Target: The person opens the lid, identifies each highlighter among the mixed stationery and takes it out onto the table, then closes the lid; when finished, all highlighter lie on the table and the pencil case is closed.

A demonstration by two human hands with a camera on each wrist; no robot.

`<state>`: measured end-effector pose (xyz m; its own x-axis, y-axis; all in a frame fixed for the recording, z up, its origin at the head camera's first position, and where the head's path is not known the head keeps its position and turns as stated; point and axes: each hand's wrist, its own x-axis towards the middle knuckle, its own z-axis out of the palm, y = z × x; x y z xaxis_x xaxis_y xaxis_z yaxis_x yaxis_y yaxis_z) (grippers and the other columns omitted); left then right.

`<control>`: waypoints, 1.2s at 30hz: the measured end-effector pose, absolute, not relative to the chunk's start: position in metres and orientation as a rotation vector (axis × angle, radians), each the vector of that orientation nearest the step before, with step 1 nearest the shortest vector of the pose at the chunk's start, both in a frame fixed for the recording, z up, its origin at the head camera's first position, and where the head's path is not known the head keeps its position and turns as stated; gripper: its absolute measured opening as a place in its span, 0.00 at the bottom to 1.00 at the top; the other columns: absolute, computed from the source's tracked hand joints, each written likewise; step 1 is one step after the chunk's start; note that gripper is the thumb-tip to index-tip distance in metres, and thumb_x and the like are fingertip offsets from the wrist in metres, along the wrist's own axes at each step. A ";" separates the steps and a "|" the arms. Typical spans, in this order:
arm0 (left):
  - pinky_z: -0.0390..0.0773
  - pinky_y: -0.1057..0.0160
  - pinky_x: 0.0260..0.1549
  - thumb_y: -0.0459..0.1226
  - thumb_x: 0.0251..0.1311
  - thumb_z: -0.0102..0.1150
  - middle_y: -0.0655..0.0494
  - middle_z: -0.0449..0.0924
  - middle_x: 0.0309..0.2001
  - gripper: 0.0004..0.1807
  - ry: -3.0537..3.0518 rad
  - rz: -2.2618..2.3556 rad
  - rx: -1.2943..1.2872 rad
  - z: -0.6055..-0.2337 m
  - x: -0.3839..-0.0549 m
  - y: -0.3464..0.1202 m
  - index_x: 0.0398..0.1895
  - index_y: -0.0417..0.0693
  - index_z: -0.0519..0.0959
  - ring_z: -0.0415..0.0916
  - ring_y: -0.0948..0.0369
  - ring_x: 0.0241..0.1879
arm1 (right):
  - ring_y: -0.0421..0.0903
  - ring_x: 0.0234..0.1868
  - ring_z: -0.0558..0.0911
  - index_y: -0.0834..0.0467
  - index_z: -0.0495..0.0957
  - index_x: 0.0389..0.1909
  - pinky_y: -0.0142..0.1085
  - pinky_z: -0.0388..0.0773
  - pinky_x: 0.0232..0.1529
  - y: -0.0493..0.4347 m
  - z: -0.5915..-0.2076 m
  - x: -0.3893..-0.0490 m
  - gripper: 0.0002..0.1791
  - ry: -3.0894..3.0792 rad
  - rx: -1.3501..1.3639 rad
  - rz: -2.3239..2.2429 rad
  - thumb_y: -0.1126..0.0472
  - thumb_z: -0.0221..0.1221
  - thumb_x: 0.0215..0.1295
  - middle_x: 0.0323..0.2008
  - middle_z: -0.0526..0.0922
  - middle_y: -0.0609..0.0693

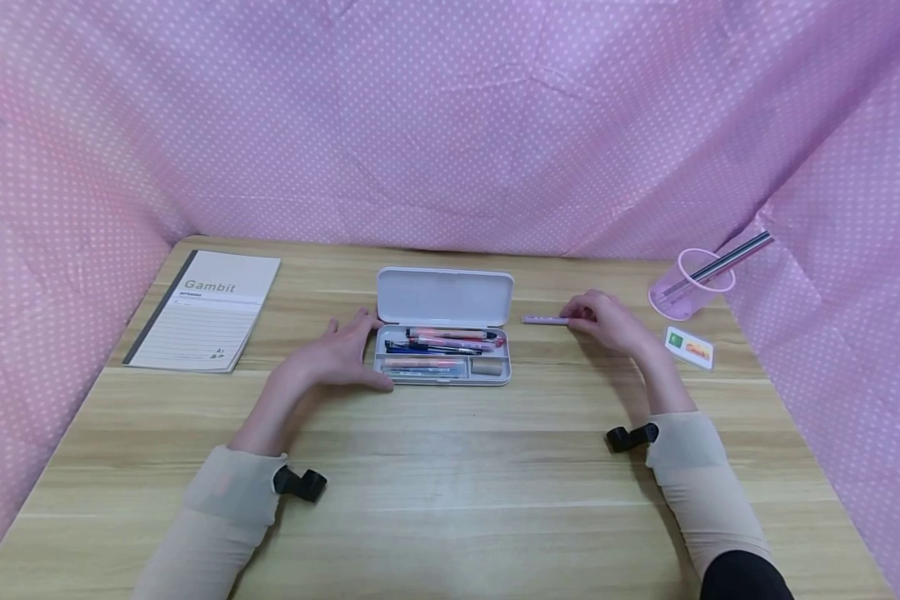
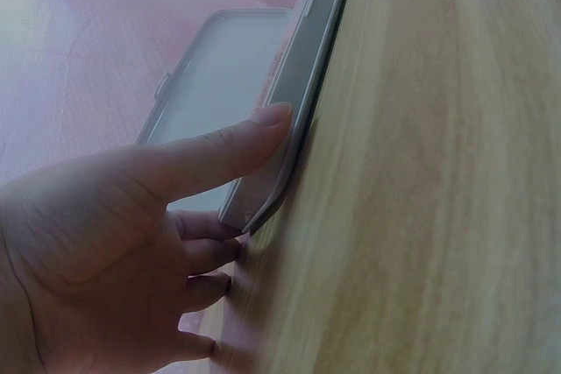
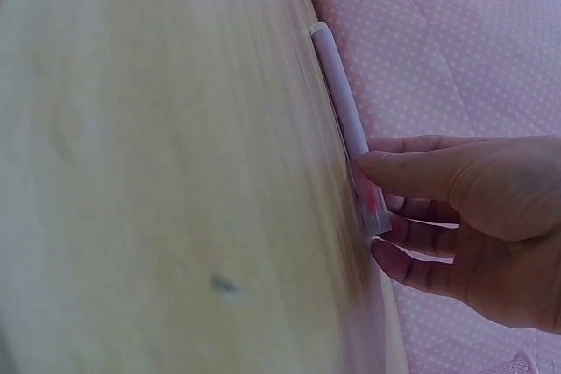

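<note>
A white pencil case (image 1: 445, 298) lies with its lid up in the middle of the table. Several pens (image 1: 450, 340) fill its back compartment; a grey-beige block (image 1: 486, 367) sits at front right. My left hand (image 1: 342, 354) holds the case's left end, thumb on the front wall (image 2: 280, 133) and fingers at the end and back corner. To the right of the case, my right hand (image 1: 606, 321) pinches the near end of a lilac pen (image 3: 337, 85) between thumb and fingers. The pen lies low along the tabletop, its white-tipped end pointing towards the case.
A Gambit notebook (image 1: 204, 312) lies at the left. At back right a pink cup (image 1: 675, 300) holds dark striped sticks (image 1: 731, 258), with a small white card-like piece (image 1: 690, 347) in front of it. Pink dotted cloth (image 1: 450, 125) hangs behind the wooden table (image 1: 450, 483).
</note>
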<state>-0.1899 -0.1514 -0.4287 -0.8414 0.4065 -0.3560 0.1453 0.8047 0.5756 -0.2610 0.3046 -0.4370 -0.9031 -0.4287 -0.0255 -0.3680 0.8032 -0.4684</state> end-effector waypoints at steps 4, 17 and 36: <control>0.27 0.31 0.79 0.57 0.48 0.76 0.33 0.31 0.83 0.59 2.523 0.755 0.422 -0.429 -0.190 -0.151 0.77 0.44 0.55 0.32 0.32 0.81 | 0.51 0.41 0.80 0.62 0.85 0.46 0.43 0.78 0.46 0.306 -0.437 -0.262 0.08 2.852 -0.638 -0.709 0.68 0.64 0.68 0.39 0.85 0.58; 0.27 0.31 0.79 0.58 0.48 0.76 0.33 0.31 0.83 0.60 2.520 0.749 0.426 -0.431 -0.190 -0.152 0.78 0.44 0.54 0.33 0.31 0.81 | 0.50 0.42 0.81 0.62 0.85 0.48 0.41 0.79 0.46 0.307 -0.431 -0.257 0.10 2.843 -0.637 -0.713 0.66 0.65 0.68 0.41 0.86 0.57; 0.25 0.31 0.79 0.58 0.48 0.77 0.33 0.31 0.83 0.60 2.505 0.783 0.421 -0.432 -0.192 -0.153 0.78 0.46 0.54 0.31 0.32 0.82 | 0.54 0.46 0.85 0.63 0.83 0.53 0.42 0.84 0.50 0.285 -0.409 -0.237 0.12 2.973 -0.578 -0.976 0.65 0.60 0.73 0.47 0.88 0.59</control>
